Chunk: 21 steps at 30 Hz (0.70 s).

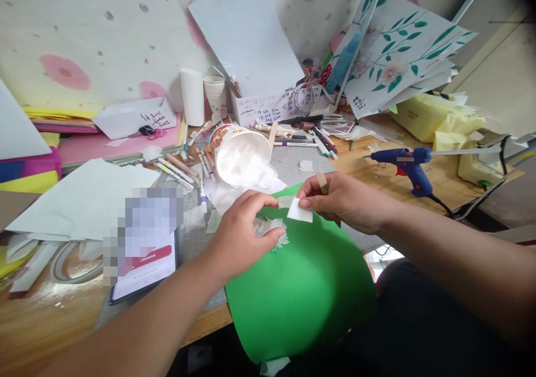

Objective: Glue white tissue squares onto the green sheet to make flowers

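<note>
A green sheet of card (310, 287) hangs over the table's front edge, bent downward. On its upper left part sits a ruffled cluster of white paper pieces (276, 229). My left hand (240, 234) curves around this cluster, thumb and index finger apart; whether it touches the cluster I cannot tell. Pinched between the thumb and fingers of my right hand (343, 198) is a small white paper piece (300, 210), just above the card. A thin, translucent bit of paper shows between the two hands, near my left index fingertip.
Behind the card, a paper tub (243, 153) lies tipped with white paper spilling out. Markers (178, 173) are scattered around it. A phone (146, 248) lies left, a blue glue gun (406, 167) right. White paper cups (214, 95) stand at the back.
</note>
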{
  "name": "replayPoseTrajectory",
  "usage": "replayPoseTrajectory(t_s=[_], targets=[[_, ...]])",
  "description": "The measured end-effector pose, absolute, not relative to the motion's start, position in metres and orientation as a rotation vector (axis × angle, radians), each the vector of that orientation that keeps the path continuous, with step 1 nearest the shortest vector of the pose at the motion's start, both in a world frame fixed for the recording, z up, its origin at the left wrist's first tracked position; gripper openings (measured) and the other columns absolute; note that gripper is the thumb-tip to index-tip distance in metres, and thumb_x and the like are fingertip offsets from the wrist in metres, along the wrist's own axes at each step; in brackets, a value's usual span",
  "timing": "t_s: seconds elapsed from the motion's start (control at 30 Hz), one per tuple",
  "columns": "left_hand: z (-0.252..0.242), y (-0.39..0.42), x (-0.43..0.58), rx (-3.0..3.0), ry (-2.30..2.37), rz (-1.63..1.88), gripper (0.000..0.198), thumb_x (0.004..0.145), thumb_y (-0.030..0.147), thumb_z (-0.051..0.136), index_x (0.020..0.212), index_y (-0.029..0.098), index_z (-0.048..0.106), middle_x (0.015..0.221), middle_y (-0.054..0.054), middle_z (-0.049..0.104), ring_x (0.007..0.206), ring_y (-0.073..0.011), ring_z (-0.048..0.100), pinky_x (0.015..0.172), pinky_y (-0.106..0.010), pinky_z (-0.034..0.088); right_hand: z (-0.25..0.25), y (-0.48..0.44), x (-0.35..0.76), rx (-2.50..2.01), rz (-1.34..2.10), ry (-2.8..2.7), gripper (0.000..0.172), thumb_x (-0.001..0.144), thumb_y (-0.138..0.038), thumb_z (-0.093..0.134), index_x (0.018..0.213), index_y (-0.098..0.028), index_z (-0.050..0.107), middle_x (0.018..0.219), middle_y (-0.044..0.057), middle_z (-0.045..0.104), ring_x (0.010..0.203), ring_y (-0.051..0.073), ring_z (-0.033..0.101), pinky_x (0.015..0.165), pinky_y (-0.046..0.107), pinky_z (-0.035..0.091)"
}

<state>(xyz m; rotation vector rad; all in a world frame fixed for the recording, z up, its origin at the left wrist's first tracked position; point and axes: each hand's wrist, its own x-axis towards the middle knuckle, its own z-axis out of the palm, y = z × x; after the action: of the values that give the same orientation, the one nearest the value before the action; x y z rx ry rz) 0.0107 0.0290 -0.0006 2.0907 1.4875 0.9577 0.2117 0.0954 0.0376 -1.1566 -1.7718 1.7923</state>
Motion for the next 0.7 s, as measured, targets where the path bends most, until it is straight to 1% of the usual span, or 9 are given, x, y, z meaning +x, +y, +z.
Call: replayPoseTrajectory(t_s=[0.07,0.13,0.27,0.37,0.5,0.53,0.57,0.67,0.7], targets=[[-0.0019,0.0299,0.0113,2.112,1.489,1.032,0.035,0.071,0.019,0.068,0.104,0.020,0.055,0.105,-0.004,0.058,0.102,-0.0192,0.055,0.090,-0.036,0.045,0.0367,0.0964,0.2113,-1.127,1.814,-1.779,0.025,0.072,-0.036,0.071,0.075,-0.015,0.058,0.054,-0.008,0.043,0.042,0.003,0.028,0.040,0.021,0.016],[-0.0028,0.0313,0.0115,2.134,1.469,1.081,0.037,0.073,0.018,0.069,0.107,0.020,0.054,0.108,-0.004,0.058,0.104,-0.0187,0.054,0.093,-0.036,0.044,0.0367,0.0966,0.2107,-1.092,1.833,-1.797,0.022,0.074,-0.033,0.070,0.075,-0.014,0.059,0.054,-0.008,0.043,0.042,0.003,0.028,0.041,0.021,0.016],[-0.0017,0.0338,0.0112,2.175,1.406,1.138,0.027,0.079,0.014,0.063,0.104,0.021,0.058,0.104,-0.004,0.057,0.104,-0.0170,0.054,0.093,-0.035,0.044,0.0375,0.0954,0.2106,-1.054,1.863,-1.818,0.013,0.076,-0.025,0.067,0.075,-0.014,0.059,0.055,-0.008,0.044,0.043,0.003,0.028,0.043,0.022,0.017],[-0.0003,0.0337,0.0119,2.183,1.435,1.189,0.026,0.079,0.015,0.063,0.103,0.022,0.058,0.103,-0.003,0.057,0.102,-0.0176,0.055,0.091,-0.036,0.046,0.0379,0.0936,0.2122,-1.037,1.885,-1.823,0.014,0.075,-0.025,0.067,0.074,-0.014,0.058,0.056,-0.008,0.045,0.044,0.003,0.029,0.044,0.022,0.019],[-0.0010,0.0324,0.0136,2.158,1.450,1.245,0.048,0.077,0.015,0.066,0.120,0.024,0.047,0.113,-0.005,0.057,0.108,-0.0195,0.055,0.096,-0.037,0.046,0.0367,0.0929,0.2142,-1.002,1.924,-1.820,0.018,0.076,-0.029,0.068,0.073,-0.015,0.057,0.055,-0.008,0.042,0.044,0.003,0.029,0.043,0.022,0.018],[-0.0012,0.0324,0.0137,2.183,1.427,1.237,0.049,0.077,0.014,0.065,0.121,0.024,0.047,0.115,-0.005,0.057,0.110,-0.0197,0.055,0.097,-0.038,0.045,0.0358,0.0932,0.2144,-0.992,1.937,-1.811,0.019,0.076,-0.030,0.068,0.074,-0.015,0.057,0.055,-0.008,0.042,0.044,0.003,0.029,0.043,0.022,0.017],[-0.0011,0.0327,0.0134,2.221,1.399,1.219,0.043,0.079,0.014,0.064,0.118,0.025,0.051,0.116,-0.005,0.057,0.110,-0.0195,0.055,0.097,-0.037,0.045,0.0346,0.0936,0.2144,-0.983,1.952,-1.799,0.019,0.077,-0.031,0.068,0.075,-0.015,0.057,0.055,-0.008,0.041,0.044,0.003,0.029,0.043,0.022,0.017],[0.0000,0.0357,0.0105,2.307,1.389,1.186,0.014,0.083,0.012,0.059,0.090,0.022,0.065,0.105,-0.004,0.061,0.102,-0.0178,0.059,0.090,-0.035,0.048,0.0304,0.0947,0.2142,-0.970,1.982,-1.762,0.017,0.078,-0.029,0.067,0.079,-0.015,0.058,0.057,-0.008,0.042,0.044,0.003,0.029,0.042,0.022,0.017],[0.0005,0.0374,0.0088,2.317,1.428,1.205,0.011,0.084,0.013,0.058,0.084,0.021,0.066,0.100,-0.004,0.062,0.098,-0.0174,0.060,0.087,-0.035,0.048,0.0292,0.0948,0.2142,-0.964,1.987,-1.758,0.016,0.078,-0.028,0.067,0.079,-0.015,0.058,0.057,-0.008,0.042,0.044,0.003,0.029,0.042,0.022,0.017]])
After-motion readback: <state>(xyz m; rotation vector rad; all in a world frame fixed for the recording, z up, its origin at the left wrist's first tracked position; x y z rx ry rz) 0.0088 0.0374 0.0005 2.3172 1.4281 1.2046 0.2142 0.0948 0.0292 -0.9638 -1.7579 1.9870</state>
